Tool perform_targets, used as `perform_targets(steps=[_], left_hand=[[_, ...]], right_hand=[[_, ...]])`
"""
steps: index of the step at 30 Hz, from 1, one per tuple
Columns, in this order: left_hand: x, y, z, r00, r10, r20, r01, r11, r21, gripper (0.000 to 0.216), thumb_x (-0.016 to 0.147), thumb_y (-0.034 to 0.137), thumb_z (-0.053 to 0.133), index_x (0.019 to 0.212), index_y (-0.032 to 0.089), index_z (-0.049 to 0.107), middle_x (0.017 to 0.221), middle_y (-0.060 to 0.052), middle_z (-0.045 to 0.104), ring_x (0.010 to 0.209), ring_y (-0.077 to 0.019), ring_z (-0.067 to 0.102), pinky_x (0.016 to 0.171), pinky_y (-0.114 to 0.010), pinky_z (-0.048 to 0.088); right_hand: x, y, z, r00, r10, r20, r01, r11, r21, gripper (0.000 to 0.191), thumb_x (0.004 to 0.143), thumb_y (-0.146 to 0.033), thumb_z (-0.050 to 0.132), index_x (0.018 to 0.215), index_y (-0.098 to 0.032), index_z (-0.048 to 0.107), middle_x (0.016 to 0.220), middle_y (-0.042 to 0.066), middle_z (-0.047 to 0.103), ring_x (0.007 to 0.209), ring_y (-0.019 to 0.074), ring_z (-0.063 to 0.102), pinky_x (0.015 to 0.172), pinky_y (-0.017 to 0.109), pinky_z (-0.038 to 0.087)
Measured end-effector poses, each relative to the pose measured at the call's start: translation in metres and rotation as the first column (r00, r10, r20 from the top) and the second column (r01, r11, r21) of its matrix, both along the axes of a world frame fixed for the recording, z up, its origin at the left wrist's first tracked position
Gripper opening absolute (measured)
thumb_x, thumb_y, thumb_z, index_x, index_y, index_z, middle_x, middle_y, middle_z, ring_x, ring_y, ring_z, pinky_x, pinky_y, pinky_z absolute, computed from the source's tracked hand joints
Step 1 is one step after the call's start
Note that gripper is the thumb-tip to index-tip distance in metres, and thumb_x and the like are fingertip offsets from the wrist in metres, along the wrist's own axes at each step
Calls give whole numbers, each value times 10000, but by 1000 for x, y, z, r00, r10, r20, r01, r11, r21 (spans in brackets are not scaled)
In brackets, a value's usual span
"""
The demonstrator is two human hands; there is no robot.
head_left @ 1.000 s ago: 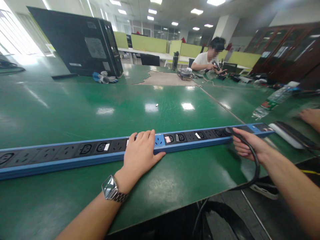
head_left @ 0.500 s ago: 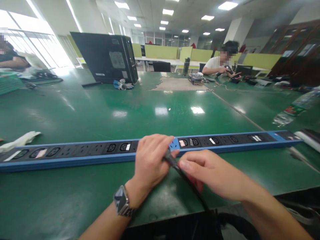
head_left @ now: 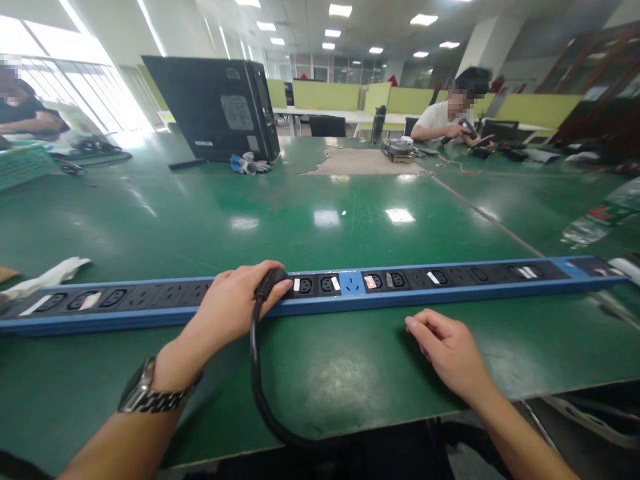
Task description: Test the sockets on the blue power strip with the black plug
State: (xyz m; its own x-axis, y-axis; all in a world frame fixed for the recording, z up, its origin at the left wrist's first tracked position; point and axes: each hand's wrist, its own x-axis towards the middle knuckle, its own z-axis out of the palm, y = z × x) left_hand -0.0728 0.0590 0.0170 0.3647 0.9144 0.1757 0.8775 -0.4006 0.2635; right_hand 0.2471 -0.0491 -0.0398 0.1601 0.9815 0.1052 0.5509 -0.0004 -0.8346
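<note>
A long blue-and-black power strip (head_left: pixel 313 303) lies across the table, its rows of sockets facing up and white and pink labels stuck along it. My left hand (head_left: pixel 237 300), with a watch (head_left: pixel 143 393) on the wrist, grips a black power plug (head_left: pixel 271 283) over the strip left of the blue socket. Whether the plug sits in a socket is hidden by my fingers. From it a thick black cable (head_left: pixel 257 373) hangs down and bends right over the table edge. My right hand (head_left: pixel 450 350) hovers in front of the strip, fingers curled together around nothing visible.
Behind stand a black computer case (head_left: pixel 210 107) and gloves (head_left: pixel 250 163). A plastic bottle (head_left: pixel 600 217) lies at right, a white glove-like cloth (head_left: pixel 55 275) at left. One person (head_left: pixel 435 123) sits across the table, another (head_left: pixel 30 117) at far left beside a green basket (head_left: pixel 25 167).
My left hand has moved left along the strip with the plug. My right hand has come off the plug and cable and drawn back to the right.
</note>
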Motion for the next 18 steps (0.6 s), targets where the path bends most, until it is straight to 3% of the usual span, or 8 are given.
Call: perform_targets(steps=[5,11,15,18], left_hand=[[-6,4,5,993,-2,115,8,999,-50,533,888,640,387,1136,216,595,959,-72,721,876,-260,673,807,-375,527],[-8,8,9,993,-119,15,120,988,-94,476,884,613,429,1116,245,621,958,-54,729,853,-255,679,782,-371,528],[-6,4,0,993,-110,-48,111,994,15,479,910,569,430,1206,229,592,1102,-86,712,999,-273,663,893,-414,503],[-7,0,-9,994,-111,-5,111,990,84,457,900,546,480,1198,222,600,1167,-94,696,1089,-280,635,968,-438,470]], right_hand=[[2,1,1,1000,-3,8,3,1000,20,398,897,-475,522,617,-193,526,516,-24,446,494,115,418,506,246,332],[1,1,-1,1000,-3,31,2,1000,31,403,896,-475,523,606,-195,521,509,-22,439,491,116,409,499,243,326],[0,1,0,999,-2,54,1,1000,22,408,902,-485,514,617,-193,527,520,-19,446,506,119,420,512,243,332],[-1,1,-1,997,-4,75,2,1000,26,412,910,-483,503,620,-192,520,532,-18,448,523,121,430,526,243,334]])
